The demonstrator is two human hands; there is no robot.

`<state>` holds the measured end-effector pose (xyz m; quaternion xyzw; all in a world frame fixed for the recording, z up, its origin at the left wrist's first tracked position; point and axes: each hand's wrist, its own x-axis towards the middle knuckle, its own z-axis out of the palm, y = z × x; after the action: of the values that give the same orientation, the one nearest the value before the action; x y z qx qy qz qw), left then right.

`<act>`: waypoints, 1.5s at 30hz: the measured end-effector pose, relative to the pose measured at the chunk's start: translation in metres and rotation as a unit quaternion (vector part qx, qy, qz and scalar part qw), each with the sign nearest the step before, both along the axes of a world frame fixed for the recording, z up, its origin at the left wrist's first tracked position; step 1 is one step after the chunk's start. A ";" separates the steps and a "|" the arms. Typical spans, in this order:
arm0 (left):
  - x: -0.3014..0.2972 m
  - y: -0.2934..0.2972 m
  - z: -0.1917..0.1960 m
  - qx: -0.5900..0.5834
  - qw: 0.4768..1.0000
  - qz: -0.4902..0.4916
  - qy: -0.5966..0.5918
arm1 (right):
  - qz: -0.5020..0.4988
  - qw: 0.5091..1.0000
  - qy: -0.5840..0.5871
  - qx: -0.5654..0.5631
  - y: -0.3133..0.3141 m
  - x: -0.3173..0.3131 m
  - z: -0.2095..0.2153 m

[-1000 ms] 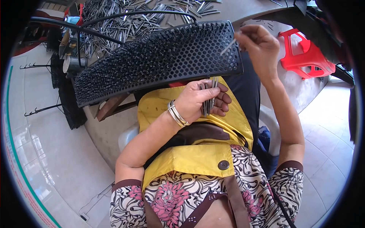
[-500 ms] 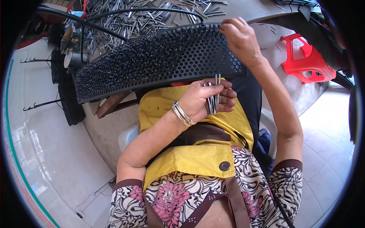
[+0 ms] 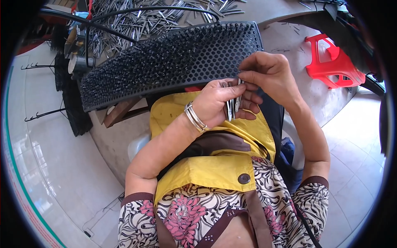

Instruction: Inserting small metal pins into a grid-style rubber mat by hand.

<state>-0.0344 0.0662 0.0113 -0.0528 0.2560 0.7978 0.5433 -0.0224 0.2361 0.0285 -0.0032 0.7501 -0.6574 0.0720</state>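
My left hand [image 3: 217, 103], with silver bangles on its wrist, holds a few slim silver metal strips [image 3: 230, 108] between thumb and fingers above my lap. The thumb and forefinger of my right hand [image 3: 269, 74] pinch the top end of one strip, close to my left fingertips. Just beyond both hands lies a long black rack [image 3: 225, 56] full of round holes. Many dark, slim pieces [image 3: 153, 62] stand upright in it, thickly at the left and middle and along its far edge. The holes nearer the right end show bare.
A large heap of loose metal strips [image 3: 144, 25] covers the table behind the rack. Black bent rods [image 3: 111, 31] cross above it. A red plastic stool [image 3: 331, 62] stands on the right, and a metal can [image 3: 78, 64] at the left. A yellow apron [image 3: 169, 111] covers my lap.
My right hand has come down from the rack's far right corner to the strips in my left hand and pinches one. My left hand stays nearly in place.
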 end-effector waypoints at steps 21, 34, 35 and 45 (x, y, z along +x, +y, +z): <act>-0.012 0.000 0.001 -0.053 0.994 0.094 0.031 | 0.090 0.783 0.539 0.297 -0.011 0.031 0.003; -0.005 -0.004 0.008 -0.155 0.980 -0.014 0.123 | -0.093 0.993 0.064 0.031 -0.013 0.022 -0.006; -0.004 -0.004 0.009 -0.154 0.980 -0.016 0.125 | -0.103 0.993 0.052 0.029 -0.013 0.022 -0.007; -0.001 0.003 0.018 -0.175 0.966 0.007 0.188 | -0.102 0.993 -0.039 -0.054 -0.009 0.019 0.001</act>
<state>-0.0353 0.0694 0.0290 0.0022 0.4890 0.7398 0.4621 -0.0029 0.2271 0.0294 0.0954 0.7066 -0.7003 0.0337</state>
